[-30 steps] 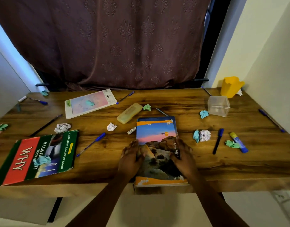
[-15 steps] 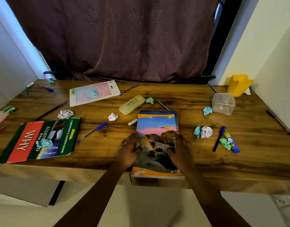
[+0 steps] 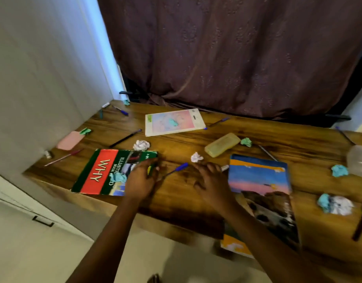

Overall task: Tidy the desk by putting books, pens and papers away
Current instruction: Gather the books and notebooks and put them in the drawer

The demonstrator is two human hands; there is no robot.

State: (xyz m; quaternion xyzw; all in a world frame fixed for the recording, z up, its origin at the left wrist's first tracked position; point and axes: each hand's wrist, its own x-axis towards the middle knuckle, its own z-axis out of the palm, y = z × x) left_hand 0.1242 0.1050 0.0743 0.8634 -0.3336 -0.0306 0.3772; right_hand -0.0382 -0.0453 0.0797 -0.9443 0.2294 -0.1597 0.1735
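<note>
Both hands are leaving the landscape book (image 3: 259, 180), now lying at three o'clock of our right hand (image 3: 211, 184), and we are turning toward the WHY book (image 3: 100, 172) at nine o'clock on the desk (image 3: 186, 203). Our left hand (image 3: 140, 180) is resting on that book's three o'clock edge; blur is keeping us from telling whether its fingers are pinching it. Our right hand is hovering, fingers loosely spread, holding nothing. We are judging the book thin, light, floppy and slick-covered, so we are favouring a hold on opposite edges, minding the teal paper ball (image 3: 118, 177) sitting on it.
</note>
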